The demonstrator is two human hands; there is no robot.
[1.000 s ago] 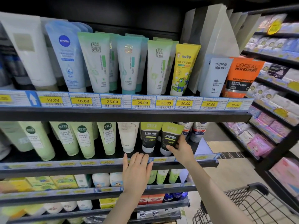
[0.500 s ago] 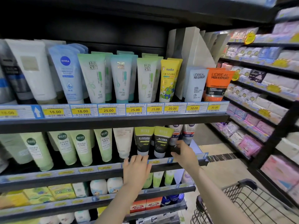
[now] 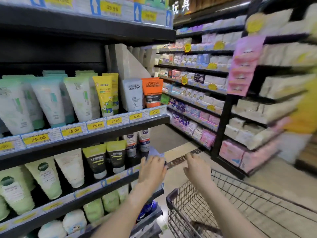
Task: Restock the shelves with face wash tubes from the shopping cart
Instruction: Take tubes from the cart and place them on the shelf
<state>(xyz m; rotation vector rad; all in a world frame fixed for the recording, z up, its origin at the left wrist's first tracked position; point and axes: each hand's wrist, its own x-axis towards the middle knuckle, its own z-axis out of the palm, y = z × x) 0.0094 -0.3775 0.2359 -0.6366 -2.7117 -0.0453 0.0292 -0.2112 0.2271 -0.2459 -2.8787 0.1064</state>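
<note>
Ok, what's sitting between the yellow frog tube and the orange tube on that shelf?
In the head view, one grey-white L'Oreal Men Expert tube stands between the yellow frog tube and the orange tube.

Both my bare forearms reach forward and up from the bottom of the view, side by side and a little apart. My left hand [image 3: 151, 169] is raised with its back toward me, fingers loosely bent and close together, holding nothing. My right hand [image 3: 195, 166] sits just to its right at about the same height, palm turned down, fingers relaxed and slightly spread, also holding nothing. The two hands do not touch each other.
</note>
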